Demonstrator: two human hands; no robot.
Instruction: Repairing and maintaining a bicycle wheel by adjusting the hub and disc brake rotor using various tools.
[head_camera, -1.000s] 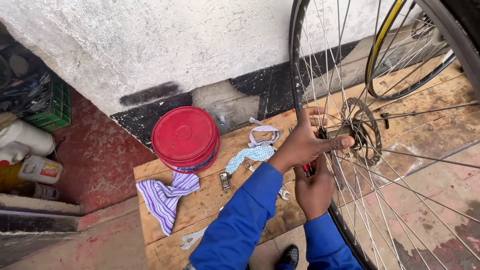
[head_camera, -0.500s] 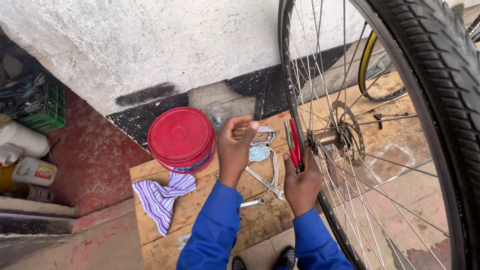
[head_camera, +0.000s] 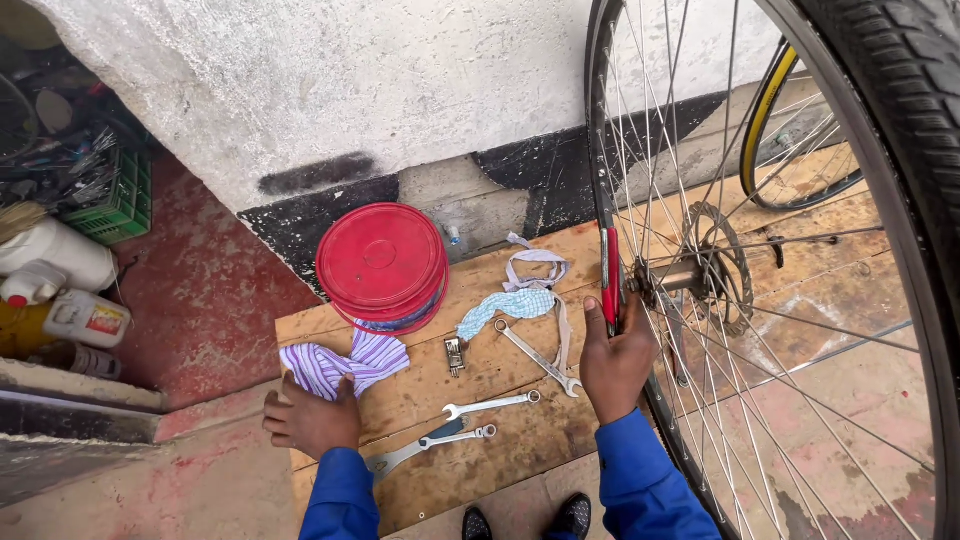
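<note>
1. The left hand (head_camera: 312, 420) lies flat with fingers spread on the wooden board (head_camera: 500, 440), holding nothing, its fingertips touching the striped cloth (head_camera: 345, 362).
2. A red bucket (head_camera: 382, 265) stands behind the cloth; spanners (head_camera: 470, 425) lie between the hands.
3. The right hand (head_camera: 615, 360) is closed around a red-handled tool (head_camera: 610, 275), held upright against the bicycle wheel (head_camera: 760, 300) near its hub.
</note>
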